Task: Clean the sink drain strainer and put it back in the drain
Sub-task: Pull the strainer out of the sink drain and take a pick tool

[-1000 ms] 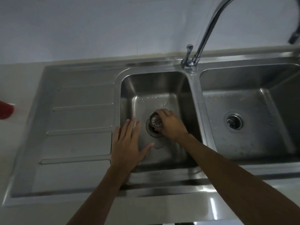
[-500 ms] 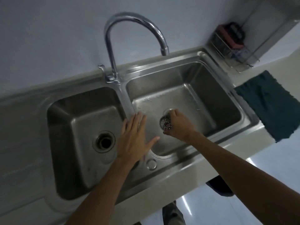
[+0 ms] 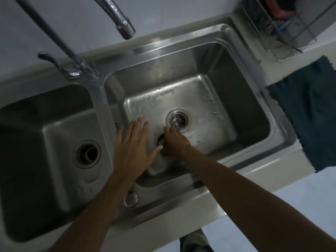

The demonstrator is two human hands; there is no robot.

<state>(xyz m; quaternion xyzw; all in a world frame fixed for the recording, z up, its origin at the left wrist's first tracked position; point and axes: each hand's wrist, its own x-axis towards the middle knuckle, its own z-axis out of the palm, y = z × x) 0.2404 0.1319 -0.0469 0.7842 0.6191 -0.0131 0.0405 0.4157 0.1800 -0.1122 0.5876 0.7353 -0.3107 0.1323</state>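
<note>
Two basins fill our view, and both our hands reach into the right basin (image 3: 241,99) at the middle of the frame. Our right hand (image 3: 175,141) is curled tight around the drain strainer (image 3: 161,140), of which only a dark metal rim shows at the left edge of the fist; the rest is hidden under our fingers. Our left hand (image 3: 133,144) hovers just left of it, flat and spread wide, holding nothing, its thumb tip almost touching the right hand. Just above our right knuckles sits the right drain (image 3: 177,120), with another perforated basket in it. At the left of the frame, well apart from the strainer, the left drain (image 3: 87,154) gapes open. The faucet (image 3: 116,17) arches across the top.
</note>
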